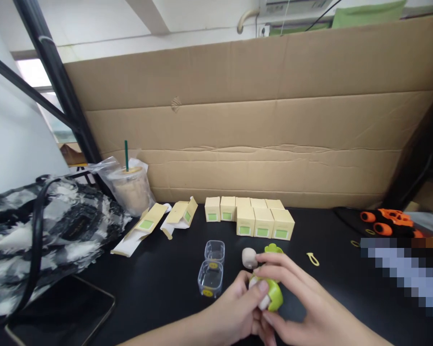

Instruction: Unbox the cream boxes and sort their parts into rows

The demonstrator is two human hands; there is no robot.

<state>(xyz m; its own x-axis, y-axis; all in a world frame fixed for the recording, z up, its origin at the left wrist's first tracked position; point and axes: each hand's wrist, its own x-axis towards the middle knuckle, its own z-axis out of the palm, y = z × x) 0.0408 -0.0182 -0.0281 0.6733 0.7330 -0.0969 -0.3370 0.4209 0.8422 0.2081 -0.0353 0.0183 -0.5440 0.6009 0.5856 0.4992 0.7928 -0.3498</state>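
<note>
Both my hands meet low in the middle of the black table point(159, 283). My left hand point(234, 312) and my right hand point(292, 293) together grip a small green and white toy piece point(272, 294), thumb and fingers pressed on it. A beige rounded piece point(249, 257) and a small green piece point(273, 248) lie just beyond my fingers. Two clear plastic cups point(212, 269) stand to the left of my hands. Behind them sit several small yellow boxes point(260, 218) with green labels, closed and in rows.
Two opened yellow boxes point(166, 218) lie flat at the left. A bagged iced drink with a green straw point(130, 187) stands by a black-and-white bag point(46, 235). A cardboard wall point(256, 120) backs the table. Orange-and-black gloves point(386, 222) and a yellow clip point(313, 259) lie at the right.
</note>
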